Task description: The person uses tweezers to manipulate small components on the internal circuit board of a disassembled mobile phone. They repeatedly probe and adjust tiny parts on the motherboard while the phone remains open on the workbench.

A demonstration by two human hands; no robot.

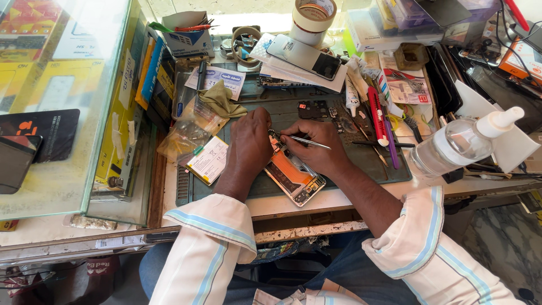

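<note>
Hands meet over an opened phone [293, 175] in the head view, and they hide much of it: the left hand [251, 144] covers the phone's upper left part, the right hand [316, 148] its upper right, so the spot being worked on cannot be made out. Only the lower body shows clearly, with an orange panel inside, lying slantwise on the dark work mat [372, 161] near the mat's front edge.

Clutter at the far side is crowded and hard to sort. A clear spray bottle [460, 141] stands close to the camera at the right and blocks what is behind it. A glass display case [68, 101] fills the left and is cut off by the frame.

Open room is scant. A folded cloth [220, 100] and clear plastic bags [189, 133] lie just left of the left hand; a red tool [376, 116] and a purple one [391, 148] lie just right of the right hand. A second phone [305, 56] rests on papers beyond.

Both forearms come up from the bottom in rolled striped sleeves. The left hand lies palm down, fingers curled, pressing on the phone. The right hand pinches thin metal tweezers [307, 142] narrowly, tips pointing left toward the left hand's fingers.
</note>
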